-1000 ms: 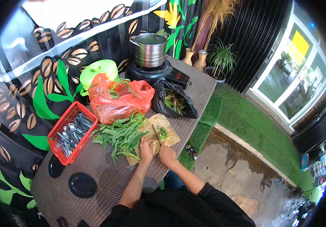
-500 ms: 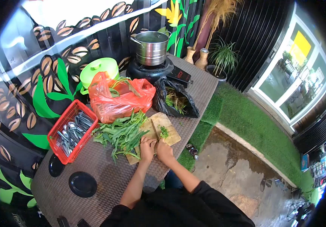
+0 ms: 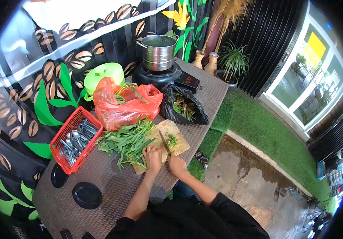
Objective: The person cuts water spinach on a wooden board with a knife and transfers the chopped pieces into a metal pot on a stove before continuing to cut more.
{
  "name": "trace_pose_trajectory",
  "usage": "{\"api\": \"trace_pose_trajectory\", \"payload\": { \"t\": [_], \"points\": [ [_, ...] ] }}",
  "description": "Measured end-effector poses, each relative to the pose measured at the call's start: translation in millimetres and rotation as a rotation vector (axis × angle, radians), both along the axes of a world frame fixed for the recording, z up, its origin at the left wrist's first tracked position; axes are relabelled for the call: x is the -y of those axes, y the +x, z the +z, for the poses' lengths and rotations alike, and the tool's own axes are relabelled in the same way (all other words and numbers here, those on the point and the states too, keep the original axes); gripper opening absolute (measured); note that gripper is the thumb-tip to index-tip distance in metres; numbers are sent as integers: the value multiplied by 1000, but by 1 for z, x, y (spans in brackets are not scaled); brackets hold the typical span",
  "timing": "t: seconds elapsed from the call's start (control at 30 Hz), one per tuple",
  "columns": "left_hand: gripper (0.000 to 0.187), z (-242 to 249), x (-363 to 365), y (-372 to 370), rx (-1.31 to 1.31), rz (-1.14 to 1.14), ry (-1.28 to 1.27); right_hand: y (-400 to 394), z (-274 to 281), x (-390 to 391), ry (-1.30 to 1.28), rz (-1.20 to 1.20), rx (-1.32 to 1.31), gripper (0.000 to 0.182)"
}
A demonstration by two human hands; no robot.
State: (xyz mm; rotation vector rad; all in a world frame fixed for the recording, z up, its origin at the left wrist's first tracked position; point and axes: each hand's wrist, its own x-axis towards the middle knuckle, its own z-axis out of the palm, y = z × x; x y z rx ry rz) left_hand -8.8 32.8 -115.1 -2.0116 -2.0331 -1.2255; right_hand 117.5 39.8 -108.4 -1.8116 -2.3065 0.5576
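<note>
Wooden board [image 3: 173,127], head view: your right hand [image 3: 177,165] wraps the knife [image 3: 164,140] handle; your left hand [image 3: 153,160] curls beside leafy greens [image 3: 127,141] on the board's left, can't tell its hold. Fingertips near the knife: shifting greens could cause a nick.

On the worktop [image 3: 117,191], leafy greens [image 3: 127,141] lie partly on the chopping board [image 3: 170,126], a cutlery basket [image 3: 87,150] to their left, a carrier bag [image 3: 125,109] behind, a pot [image 3: 157,59] atop the stove [image 3: 153,77] beyond
</note>
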Motion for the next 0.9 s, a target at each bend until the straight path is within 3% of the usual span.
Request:
{"api": "trace_pose_trajectory", "payload": {
  "t": [0.3, 0.5, 0.73, 0.8, 0.9],
  "points": [
    [11, -9, -12, 8, 176, -22, -81, 19, 10, -28, 12, 169, 29, 25],
    [9, -14, -12, 7, 179, -22, -37, -2, 7, 1, -4, -2, 39, 22],
    [9, -13, -9, 7, 164, -2, -16, 3, 8, -21, 7, 120, 12, 22],
    [10, -14, -9, 7, 151, -10, 14, -3, 2, -6, -39, -16, 17, 22],
    [10, -13, -7, 9, 165, -9, -9, -5, -1, -18, 6, 27, 37, 22]
  ]
}}
